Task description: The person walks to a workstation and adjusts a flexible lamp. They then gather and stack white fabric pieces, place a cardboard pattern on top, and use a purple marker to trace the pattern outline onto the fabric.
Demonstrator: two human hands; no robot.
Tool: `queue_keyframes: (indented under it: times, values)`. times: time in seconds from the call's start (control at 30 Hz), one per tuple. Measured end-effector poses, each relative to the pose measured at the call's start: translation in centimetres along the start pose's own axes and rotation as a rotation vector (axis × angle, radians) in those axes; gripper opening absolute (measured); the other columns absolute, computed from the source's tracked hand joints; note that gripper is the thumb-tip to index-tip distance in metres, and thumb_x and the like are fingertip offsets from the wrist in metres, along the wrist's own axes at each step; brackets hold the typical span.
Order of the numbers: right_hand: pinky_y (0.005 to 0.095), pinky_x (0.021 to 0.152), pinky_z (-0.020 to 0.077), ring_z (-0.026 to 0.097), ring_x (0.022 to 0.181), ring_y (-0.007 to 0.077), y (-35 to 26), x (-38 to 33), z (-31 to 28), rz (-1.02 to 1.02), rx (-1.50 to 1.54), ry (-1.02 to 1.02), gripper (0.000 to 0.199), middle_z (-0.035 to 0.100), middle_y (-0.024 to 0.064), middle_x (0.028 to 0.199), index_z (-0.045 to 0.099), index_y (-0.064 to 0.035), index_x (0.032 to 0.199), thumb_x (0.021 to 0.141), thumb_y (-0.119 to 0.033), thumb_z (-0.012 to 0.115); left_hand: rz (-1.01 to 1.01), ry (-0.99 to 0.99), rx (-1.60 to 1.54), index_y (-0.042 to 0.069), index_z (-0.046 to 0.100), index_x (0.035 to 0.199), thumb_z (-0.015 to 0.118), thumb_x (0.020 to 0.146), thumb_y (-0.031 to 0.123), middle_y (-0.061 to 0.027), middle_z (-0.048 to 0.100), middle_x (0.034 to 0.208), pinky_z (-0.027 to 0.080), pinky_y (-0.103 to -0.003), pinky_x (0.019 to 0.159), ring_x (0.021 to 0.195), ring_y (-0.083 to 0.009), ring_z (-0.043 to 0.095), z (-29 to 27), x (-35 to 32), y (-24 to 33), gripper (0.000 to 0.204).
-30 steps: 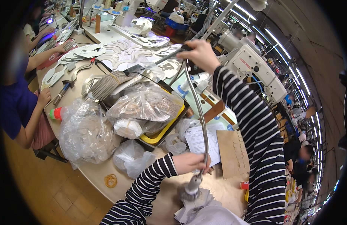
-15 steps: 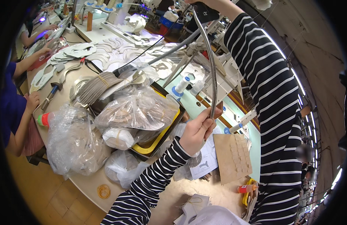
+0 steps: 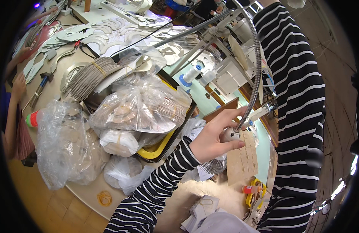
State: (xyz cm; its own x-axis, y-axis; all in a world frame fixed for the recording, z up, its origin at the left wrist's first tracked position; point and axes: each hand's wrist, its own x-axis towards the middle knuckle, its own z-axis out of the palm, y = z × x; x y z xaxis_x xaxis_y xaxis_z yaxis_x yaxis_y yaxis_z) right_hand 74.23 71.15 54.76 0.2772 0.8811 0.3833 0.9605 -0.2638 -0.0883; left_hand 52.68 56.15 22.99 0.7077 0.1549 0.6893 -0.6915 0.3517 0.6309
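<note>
Beside the yellow-rimmed tray (image 3: 158,149), to its right: left hand (image 3: 212,138) curled round the pale lamp head (image 3: 230,135) at the end of a ribbed metal gooseneck (image 3: 254,81), thumb beneath, fingers (image 3: 230,116) stretched over the top, grip loose rather than clenched. Moved since half a second ago: then pinching the gooseneck stem higher up, now slid down to the lamp head, with camera tilted closer to the tray. A second ago, same hand low near the lamp's base by the worktop edge. Right arm in black-and-white striped sleeve (image 3: 300,101) raised along the right side, well right of the tray; right hand cut off past the upper edge, so its grip cannot be told.

Heaped on the tray: crinkled clear plastic bags (image 3: 142,106) stuffed with flat tan cut-out pieces. Left of the tray, another glossy, crumpled bag (image 3: 63,145). Above the tray, a fanned stack of thin grey-brown strips (image 3: 88,75) bound with a band, then pale curved flat shapes (image 3: 109,35) spread over the worktop (image 3: 90,192). Right of the tray, beneath the left hand, a tan perforated board (image 3: 247,161) and a fluted silvery cone (image 3: 216,166), partly hidden by the wrist. Far left of the tray, another person's hand (image 3: 18,83), half lost in the dark rim.
</note>
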Motion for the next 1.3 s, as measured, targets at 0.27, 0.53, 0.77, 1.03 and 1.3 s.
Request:
queue_keyframes:
  times: [0.27, 0.53, 0.77, 1.03, 1.3]
  values:
    - [0.0296, 0.051, 0.0363, 0.052, 0.054, 0.0114, 0.5, 0.4, -0.8, -0.043, -0.054, -0.049, 0.012, 0.061, 0.0010, 0.063, 0.078, -0.0086, 0.079, 0.074, -0.019, 0.079, -0.033, 0.005, -0.051, 0.004, 0.028, 0.155, 0.073, 0.087, 0.007, -0.0028, 0.062, 0.115, 0.036, -0.016, 0.063, 0.068, -0.0021, 0.039, 2.2, -0.6, 2.3, 0.082]
    - [0.0323, 0.060, 0.0435, 0.060, 0.066, 0.0169, 1.4, 1.2, -0.5, -0.069, -0.139, -0.112, 0.012, 0.067, 0.0055, 0.074, 0.079, -0.0107, 0.084, 0.075, -0.017, 0.074, 0.108, -0.084, -0.131, 0.001, 0.007, 0.158, 0.066, 0.086, 0.006, -0.0207, 0.039, 0.151, 0.033, -0.033, 0.112, 0.131, -0.0243, 0.047, 3.7, -0.4, 3.2, 0.093]
    - [0.0346, 0.069, 0.0499, 0.067, 0.077, 0.0217, 2.9, 1.9, 0.3, -0.159, -0.292, -0.223, 0.015, 0.073, 0.0094, 0.084, 0.080, -0.0127, 0.088, 0.076, -0.015, 0.070, -0.063, -0.111, -0.580, 0.000, 0.005, 0.157, 0.073, 0.086, 0.006, -0.0240, 0.022, 0.160, 0.030, -0.040, 0.117, 0.144, -0.0296, 0.036, 3.3, -2.3, 6.1, 0.099]
    - [0.0319, 0.076, 0.0528, 0.071, 0.086, 0.0209, 3.9, 2.9, -0.1, -0.859, -0.393, -0.350, 0.020, 0.075, 0.0108, 0.088, 0.078, -0.0070, 0.092, 0.078, -0.019, 0.071, -0.112, -0.157, -0.514, 0.000, 0.014, 0.156, 0.071, 0.088, 0.003, -0.0208, 0.033, 0.156, 0.041, -0.039, 0.112, 0.134, -0.0259, 0.049, 3.5, -2.6, 6.8, 0.088]
    - [0.0355, 0.074, 0.0520, 0.069, 0.080, 0.0228, 2.2, 1.5, -0.1, -0.015, -0.202, -0.319, 0.026, 0.074, 0.0105, 0.090, 0.076, -0.0055, 0.099, 0.083, -0.024, 0.069, -0.119, -0.159, -0.592, 0.000, 0.007, 0.157, 0.071, 0.090, 0.006, -0.0201, 0.031, 0.157, 0.037, -0.039, 0.114, 0.136, -0.0245, 0.046, 3.7, -2.4, 6.7, 0.093]
